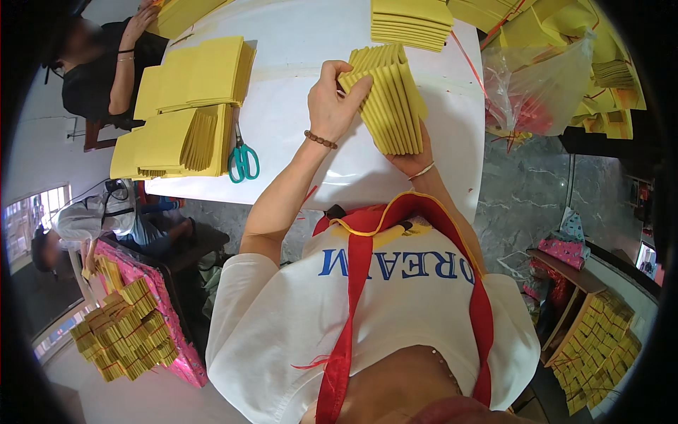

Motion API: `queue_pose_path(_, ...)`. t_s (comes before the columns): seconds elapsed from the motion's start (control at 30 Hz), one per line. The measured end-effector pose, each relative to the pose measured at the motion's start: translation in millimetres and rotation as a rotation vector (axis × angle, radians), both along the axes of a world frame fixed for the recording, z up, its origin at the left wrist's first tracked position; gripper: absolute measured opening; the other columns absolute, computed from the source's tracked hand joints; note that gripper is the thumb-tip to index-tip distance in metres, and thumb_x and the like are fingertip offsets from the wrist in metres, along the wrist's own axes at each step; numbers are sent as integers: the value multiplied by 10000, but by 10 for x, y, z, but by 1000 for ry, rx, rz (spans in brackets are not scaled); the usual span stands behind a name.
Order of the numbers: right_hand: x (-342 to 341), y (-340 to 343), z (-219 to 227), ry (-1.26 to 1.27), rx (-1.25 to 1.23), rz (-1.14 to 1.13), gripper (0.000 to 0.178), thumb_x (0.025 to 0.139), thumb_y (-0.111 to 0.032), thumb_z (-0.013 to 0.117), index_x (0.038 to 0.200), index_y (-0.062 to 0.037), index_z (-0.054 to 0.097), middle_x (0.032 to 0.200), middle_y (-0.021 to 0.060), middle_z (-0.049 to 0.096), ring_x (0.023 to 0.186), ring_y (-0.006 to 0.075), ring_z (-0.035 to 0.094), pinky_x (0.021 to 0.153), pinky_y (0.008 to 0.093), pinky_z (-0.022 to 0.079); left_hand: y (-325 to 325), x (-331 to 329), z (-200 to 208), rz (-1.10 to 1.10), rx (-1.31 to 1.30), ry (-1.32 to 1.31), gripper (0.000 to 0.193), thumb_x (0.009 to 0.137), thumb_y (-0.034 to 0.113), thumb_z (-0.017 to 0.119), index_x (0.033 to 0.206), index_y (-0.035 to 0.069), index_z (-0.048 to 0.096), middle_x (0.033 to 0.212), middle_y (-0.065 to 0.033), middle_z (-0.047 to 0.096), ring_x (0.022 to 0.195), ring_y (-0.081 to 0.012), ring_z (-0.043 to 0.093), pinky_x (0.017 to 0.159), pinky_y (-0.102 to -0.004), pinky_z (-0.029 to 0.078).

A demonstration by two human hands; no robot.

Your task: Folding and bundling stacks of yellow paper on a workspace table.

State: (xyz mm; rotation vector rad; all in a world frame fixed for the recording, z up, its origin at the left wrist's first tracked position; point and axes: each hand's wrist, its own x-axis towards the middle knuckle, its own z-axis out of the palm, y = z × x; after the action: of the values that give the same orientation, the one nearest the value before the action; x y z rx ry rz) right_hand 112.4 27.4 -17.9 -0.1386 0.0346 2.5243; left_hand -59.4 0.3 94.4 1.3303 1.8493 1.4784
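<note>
Above the white table I hold a thick bundle of folded yellow paper, tilted, its rounded folds facing me. My left hand grips its left side, the thumb lying across the folds. From below and the right, my right hand supports the bundle, most of its fingers hidden behind the paper. Left of my hands lie stacks of yellow paper, with a fanned stack nearer me. Beside that stack rest scissors with green handles.
Another yellow stack sits at the table's far edge. A clear plastic bag stands right, by more yellow paper. One person is at the far left; another sits near tied yellow bundles. More bundles fill the lower right.
</note>
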Motion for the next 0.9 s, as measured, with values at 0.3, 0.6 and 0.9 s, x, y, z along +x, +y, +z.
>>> queue_pose_path(0.3, -32, -79, 51, -127, -9, -39, 453, 903, -412, 429, 1212, -88, 498, 1143, 71, 584, 1000, 206, 590, 818, 371, 506, -3, -39, -61, 35, -65, 92, 506, 718, 438, 669, 937, 15, 499, 735, -87, 591, 557, -192, 520, 529, -317, 412)
queue_pose_path(0.6, -19, -1, 15, -117, 34, -46, 406, 903, -375, 456, 1189, -91, 505, 1130, 72, 589, 982, 201, 597, 802, 359, 515, 27, -66, -124, -3, -80, 134, 580, 728, 504, 646, 980, 23, 442, 659, -101, 560, 591, -232, 549, 554, -336, 423)
queue_pose_path(0.9, -27, 77, 14, -352, 116, -213, 393, 884, -341, 514, 1175, -78, 490, 1058, 39, 603, 920, 186, 604, 764, 333, 515, -22, -15, -409, -49, 106, -940, 700, 836, 285, 610, 1323, 51, 164, 1165, -164, 489, 1012, -233, 505, 840, -341, 412)
